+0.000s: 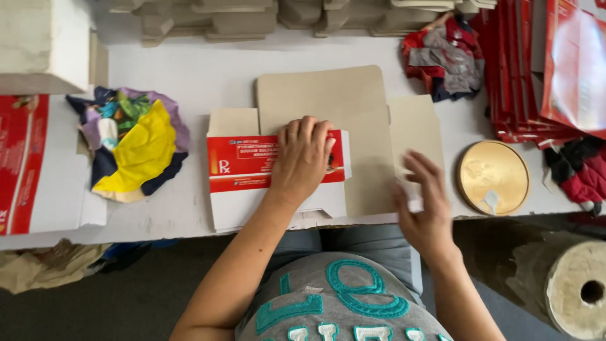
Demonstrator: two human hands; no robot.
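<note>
A flat carton blank (328,107) lies on the white table (208,69), its grey-brown inner side up. One flap is folded over and shows a red and white printed face (243,165). My left hand (303,158) presses flat on that folded red flap. My right hand (424,202) hovers at the blank's right flap near the table's front edge, fingers apart and blurred, with something small and whitish at its fingertips that I cannot make out.
A round gold lid (493,177) with a white smear sits right of the blank. A crumpled multicoloured cloth (136,142) lies to the left, another rag (448,57) at the back right. Red flat cartons (536,69) stack at the right; a cardboard roll (568,284) stands below.
</note>
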